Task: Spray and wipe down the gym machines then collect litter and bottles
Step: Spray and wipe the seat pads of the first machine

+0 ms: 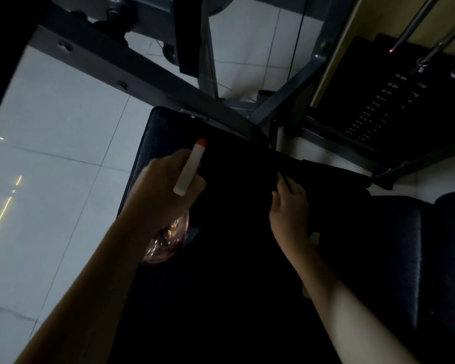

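Two bare hands are seen over a black padded gym seat (163, 127) in dim light. A clear spray bottle (188, 166) with a white head and orange nozzle tip is gripped by the left hand (163, 179), fingers curled round its neck, above the pad's left edge. The right hand (290, 206) is laid on the dark pad, fingers straight and close together. A weight stack (373, 101) is seen at upper right, pale floor tiles (50, 153) at left.
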Demonstrator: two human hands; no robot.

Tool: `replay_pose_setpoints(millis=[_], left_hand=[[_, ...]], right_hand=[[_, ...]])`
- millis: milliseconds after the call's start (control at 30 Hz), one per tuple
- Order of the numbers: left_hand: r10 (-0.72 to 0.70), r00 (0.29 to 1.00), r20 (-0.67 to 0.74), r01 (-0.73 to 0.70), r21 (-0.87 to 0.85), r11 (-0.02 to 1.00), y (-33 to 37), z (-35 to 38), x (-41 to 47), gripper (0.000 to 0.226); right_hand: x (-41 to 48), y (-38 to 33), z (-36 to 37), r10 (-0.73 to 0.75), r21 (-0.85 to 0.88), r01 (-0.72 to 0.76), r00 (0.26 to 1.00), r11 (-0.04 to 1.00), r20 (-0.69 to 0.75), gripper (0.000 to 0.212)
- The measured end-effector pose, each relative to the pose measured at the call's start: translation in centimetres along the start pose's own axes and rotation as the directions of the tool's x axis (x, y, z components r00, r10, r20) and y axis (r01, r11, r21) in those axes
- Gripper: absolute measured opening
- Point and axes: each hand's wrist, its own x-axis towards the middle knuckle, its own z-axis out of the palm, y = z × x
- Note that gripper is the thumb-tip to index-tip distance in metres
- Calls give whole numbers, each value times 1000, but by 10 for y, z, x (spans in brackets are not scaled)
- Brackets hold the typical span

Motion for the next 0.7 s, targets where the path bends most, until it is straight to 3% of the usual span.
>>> replay_pose_setpoints(millis=[100,133,200,233,300,433,700], left_hand=[[-73,949,307,48,90,995,8,15,14,12],[-111,921,374,65,134,989,9,22,19,11],[-142,891,432,41,236,971,12,37,29,12],[-146,885,441,19,279,960,12,44,32,12],[-150,870,470,-4,311,950,12,55,36,13],[-188,859,476,20,337,941,15,66,40,14],[-173,825,538,-61,389,919,27,67,26,18]], right_hand=[[-3,10,-27,230,314,-205,972,927,-43,41],[-4,10,-38,339,475,-301,941,827,6,38],[-4,14,-56,516,741,-453,840,495,168,32],[-3,15,-64,564,811,-487,788,325,247,30],[-5,18,-75,614,834,-534,707,138,351,27],[-13,21,-85,631,814,-569,675,117,382,23],[-23,19,-87,601,835,-496,751,239,274,31]])
